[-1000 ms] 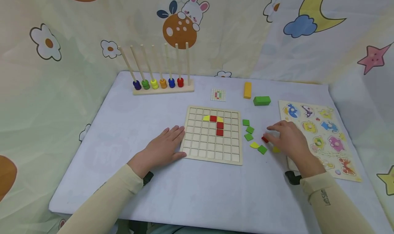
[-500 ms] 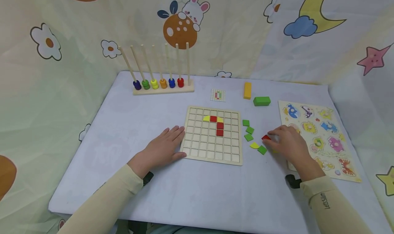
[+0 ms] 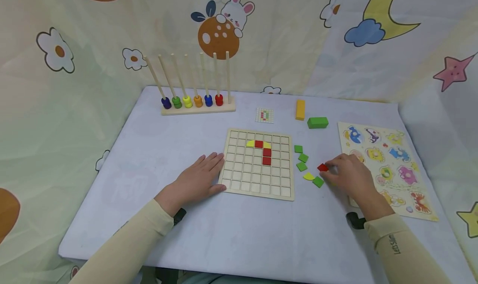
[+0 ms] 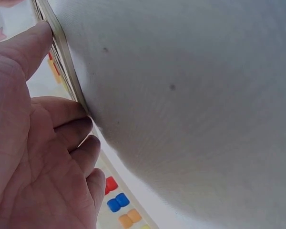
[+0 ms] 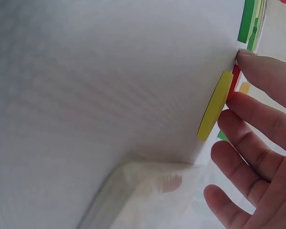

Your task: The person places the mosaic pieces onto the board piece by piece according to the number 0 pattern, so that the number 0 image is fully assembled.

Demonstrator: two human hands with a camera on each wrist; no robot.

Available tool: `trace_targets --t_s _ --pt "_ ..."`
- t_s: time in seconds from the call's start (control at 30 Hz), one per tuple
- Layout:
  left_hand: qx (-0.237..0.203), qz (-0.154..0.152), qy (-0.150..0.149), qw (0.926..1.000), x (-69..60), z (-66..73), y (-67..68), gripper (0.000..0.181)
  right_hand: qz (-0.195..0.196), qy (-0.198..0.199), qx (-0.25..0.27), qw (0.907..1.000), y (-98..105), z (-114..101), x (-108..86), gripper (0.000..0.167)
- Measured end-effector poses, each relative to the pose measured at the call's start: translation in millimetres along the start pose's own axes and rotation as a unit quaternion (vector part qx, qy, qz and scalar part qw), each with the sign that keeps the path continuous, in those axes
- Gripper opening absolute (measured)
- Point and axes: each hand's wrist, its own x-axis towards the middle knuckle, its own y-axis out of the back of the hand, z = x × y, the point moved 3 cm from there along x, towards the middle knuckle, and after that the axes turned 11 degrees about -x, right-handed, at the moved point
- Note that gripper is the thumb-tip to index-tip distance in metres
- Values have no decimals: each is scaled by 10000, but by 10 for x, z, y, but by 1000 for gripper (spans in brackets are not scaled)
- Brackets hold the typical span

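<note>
My left hand [image 3: 199, 179] lies palm down on the table, its extended fingers touching the left edge of a wooden grid board [image 3: 239, 182]. The board holds yellow quarter-round tiles and red square tiles in its upper middle cells. To the board's right, my right hand [image 3: 351, 176] pinches a red square tile [image 3: 323, 167] between thumb and index finger, at table level. In the right wrist view a yellow curved tile [image 5: 215, 106] stands out close beside those fingers. Green square tiles [image 3: 301, 166] and another yellow tile [image 3: 308, 176] lie between board and right hand.
A small pattern card [image 3: 264, 115] lies behind the board. Farther back are a peg stand with coloured beads [image 3: 198, 111], an orange block [image 3: 300, 110] and a green block [image 3: 318, 123]. An animal picture puzzle [image 3: 396, 172] lies at the right, partly under my right hand.
The fingers of my right hand have come together on the red tile, and the tile has turned slightly. My left hand has stayed in place at the board.
</note>
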Motion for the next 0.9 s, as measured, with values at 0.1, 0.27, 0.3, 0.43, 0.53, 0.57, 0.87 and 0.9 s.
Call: trace_targets --t_s 0.1,0.27,0.3,0.43,0.53,0.57,0.87,0.9 --pt "-21 -4 7 10000 -1 -3 -1 89 0 5 4 10000 -6 -9 4 46" --pt "-33 -3 -11 10000 -8 -8 -4 89 -58 10 9 10000 1 -20 10 44" --pt "-35 2 -20 10000 -9 -9 -5 89 -64 2 12 10000 3 -26 11 43" --pt "-33 -10 -20 10000 -9 -15 -10 89 -89 -7 26 10000 15 -39 7 42" --pt "-32 -26 -11 10000 -3 -18 -12 89 -112 3 30 9999 18 -42 5 42" --pt "-37 -27 -6 10000 -1 -18 -11 90 -126 2 30 9999 17 -43 6 42" --pt "54 -22 10 10000 16 -25 -23 91 16 -1 40 10000 101 -60 10 46" --pt "48 -27 15 10000 14 -23 -21 91 62 8 46 10000 123 -72 14 46"
